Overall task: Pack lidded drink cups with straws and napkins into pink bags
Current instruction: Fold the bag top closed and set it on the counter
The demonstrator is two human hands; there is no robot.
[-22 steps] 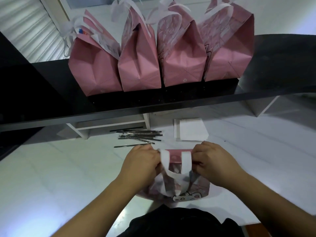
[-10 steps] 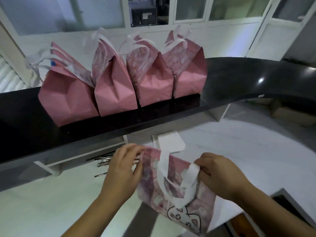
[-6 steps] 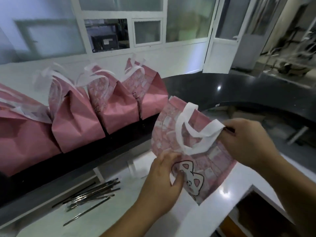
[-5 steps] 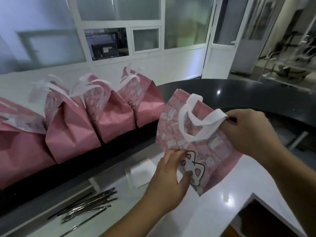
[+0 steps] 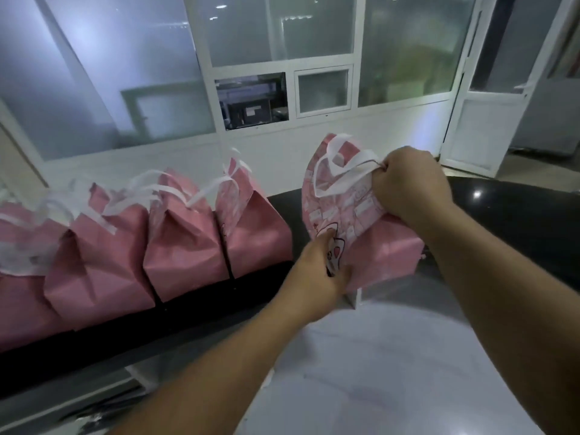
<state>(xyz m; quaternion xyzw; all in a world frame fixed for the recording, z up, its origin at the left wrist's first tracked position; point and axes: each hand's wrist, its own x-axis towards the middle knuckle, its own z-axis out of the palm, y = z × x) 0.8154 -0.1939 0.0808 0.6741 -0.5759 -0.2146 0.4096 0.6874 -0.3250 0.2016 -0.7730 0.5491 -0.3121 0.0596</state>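
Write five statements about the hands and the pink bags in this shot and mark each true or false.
1. The right hand grips the white handles of the held bag. True.
2. The left hand hangs idle, away from the bag. False: it holds the bag's lower part, by the cartoon print.
3. Other pink bags stand in a row on the black counter. True.
4. The held bag lies flat on the white surface. False: it is up at the black counter, right of the row.
5. A lidded cup sticks out of the held bag. False: no cup shows.
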